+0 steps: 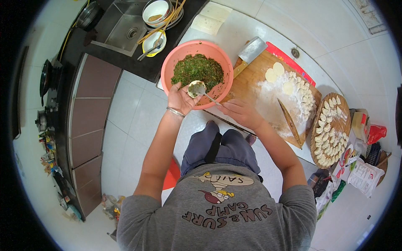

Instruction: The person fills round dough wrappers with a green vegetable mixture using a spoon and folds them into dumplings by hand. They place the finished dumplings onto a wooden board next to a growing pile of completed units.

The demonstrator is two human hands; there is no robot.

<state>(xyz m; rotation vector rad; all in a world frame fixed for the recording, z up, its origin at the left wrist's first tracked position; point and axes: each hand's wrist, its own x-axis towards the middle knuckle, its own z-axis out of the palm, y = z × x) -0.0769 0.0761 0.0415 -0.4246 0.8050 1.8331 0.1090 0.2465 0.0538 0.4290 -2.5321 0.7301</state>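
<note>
My left hand (179,101), a bracelet on its wrist, cups a round dumpling wrapper (190,92) over the near edge of a pink basin (166,66). Green chopped filling (197,68) heaps up inside that basin, and a little of it shows on the wrapper. In my right hand (241,113) is the handle of a metal spoon (212,99); its bowl rests at the wrapper. To the right, a floured wooden board (244,88) carries flat wrappers (271,75), several small dough pieces (306,97) and a tapered rolling pin (289,121).
A cleaver (253,49) lies across the board's far left corner. Beyond the board's right end, a round tray (345,117) bears several shaped dumplings. Bowls and chopsticks (175,15) stand by the sink (119,33) at far left. Packages (365,175) crowd the right side.
</note>
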